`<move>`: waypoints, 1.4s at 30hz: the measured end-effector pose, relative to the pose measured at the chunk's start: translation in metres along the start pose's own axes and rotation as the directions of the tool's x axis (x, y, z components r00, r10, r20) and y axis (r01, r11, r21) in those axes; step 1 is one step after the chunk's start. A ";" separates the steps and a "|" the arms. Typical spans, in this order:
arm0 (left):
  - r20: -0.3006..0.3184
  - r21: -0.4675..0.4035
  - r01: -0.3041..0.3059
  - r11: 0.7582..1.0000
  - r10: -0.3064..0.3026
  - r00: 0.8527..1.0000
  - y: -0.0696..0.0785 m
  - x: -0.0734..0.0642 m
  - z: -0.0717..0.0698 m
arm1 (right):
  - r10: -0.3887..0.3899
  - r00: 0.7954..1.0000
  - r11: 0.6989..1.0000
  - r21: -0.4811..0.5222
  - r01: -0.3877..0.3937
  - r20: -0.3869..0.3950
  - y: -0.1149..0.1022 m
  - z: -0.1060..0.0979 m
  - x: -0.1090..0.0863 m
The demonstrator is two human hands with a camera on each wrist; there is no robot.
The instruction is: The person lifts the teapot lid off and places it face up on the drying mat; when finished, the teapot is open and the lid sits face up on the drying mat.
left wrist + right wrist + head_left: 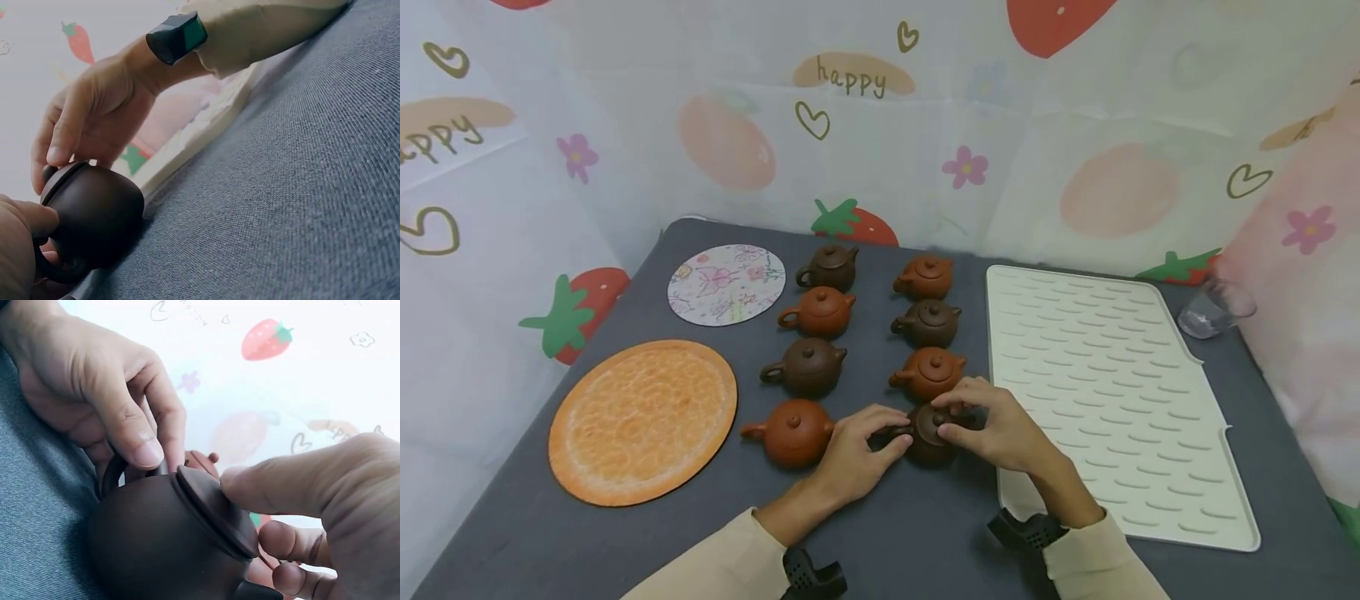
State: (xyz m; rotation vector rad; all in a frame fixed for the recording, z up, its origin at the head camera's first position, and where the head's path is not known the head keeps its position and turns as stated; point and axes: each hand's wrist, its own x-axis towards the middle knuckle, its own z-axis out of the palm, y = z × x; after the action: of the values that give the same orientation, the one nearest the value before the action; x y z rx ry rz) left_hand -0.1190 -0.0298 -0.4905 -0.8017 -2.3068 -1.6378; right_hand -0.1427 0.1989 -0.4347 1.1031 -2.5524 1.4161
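A dark brown teapot [929, 452] stands at the near end of the right-hand row. My left hand [853, 457] pinches its loop handle [61, 272] between thumb and fingers. From the other side my right hand [1000, 427] holds the round lid [212, 509], thumb on its top and fingertips at its far edge, close over the spout [259, 591]. The lid sits on the pot's mouth. Just behind this pot is a reddish-brown teapot [928, 375], and another reddish-brown teapot [797, 433] stands left of my left hand.
Several more brown and reddish teapots, among them a dark one [811, 368], form two rows. At left lie a round bread-patterned mat [643, 421] and a flowered round mat [727, 285]. A white ridged tray [1112, 400] lies at right, with a clear cup [1213, 310] beyond it.
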 end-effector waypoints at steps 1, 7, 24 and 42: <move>-0.006 -0.001 -0.001 1.000 0.001 1.000 0.000 0.000 0.000 | 0.003 1.000 1.000 -0.010 -0.003 0.000 0.004 0.002 -0.001; -0.025 -0.008 -0.007 1.000 0.007 1.000 -0.001 -0.001 0.000 | -0.043 0.999 0.996 -0.081 0.042 -0.014 0.008 0.005 -0.001; -0.036 0.007 -0.024 1.000 0.024 0.999 -0.004 0.000 0.001 | -0.091 0.991 0.992 -0.093 0.083 -0.095 0.009 0.004 0.001; -0.049 0.002 -0.041 0.999 0.041 0.998 -0.005 -0.001 0.002 | 0.132 0.985 0.893 0.445 -0.068 -0.115 0.020 0.002 -0.004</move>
State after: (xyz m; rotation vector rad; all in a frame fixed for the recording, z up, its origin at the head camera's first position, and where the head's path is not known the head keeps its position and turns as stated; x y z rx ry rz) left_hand -0.1211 -0.0291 -0.4959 -0.7943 -2.2429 -1.6199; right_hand -0.1508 0.2061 -0.4519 0.8704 -2.2768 2.0894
